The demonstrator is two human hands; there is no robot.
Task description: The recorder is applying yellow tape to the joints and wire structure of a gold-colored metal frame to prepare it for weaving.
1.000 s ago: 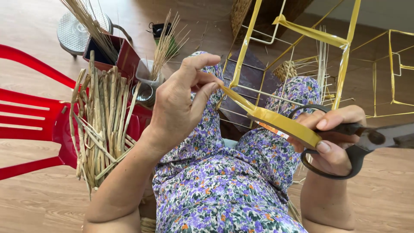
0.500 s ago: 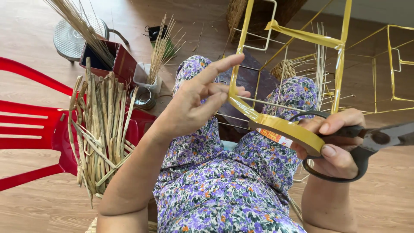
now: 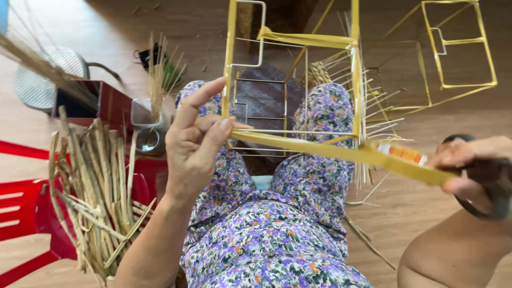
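I saw my left hand (image 3: 194, 141) raised over my lap, thumb and bent fingers pinched on the near end of a long yellow tape strip (image 3: 341, 153), the index finger sticking up beside the left upright of a yellow-wrapped wire lantern frame (image 3: 230, 58). The strip ran taut from that pinch out to the right, crossing in front of the frame's lower rail, to my right hand (image 3: 469, 160). That hand was curled shut around the strip's far end, where a small white and orange roll (image 3: 402, 152) sat, and it also gripped a pair of dark-handled scissors (image 3: 488, 186); their blades were out of view, so I could not tell how they stood. The frame stood on the floor between my knees, which were covered by a purple floral dress (image 3: 277, 240). To the left, a bundle of dried reed stalks (image 3: 98, 192) rested on a red plastic chair (image 3: 26, 213). A second yellow wire frame (image 3: 458, 48) lay far right on the wooden floor (image 3: 405, 213).
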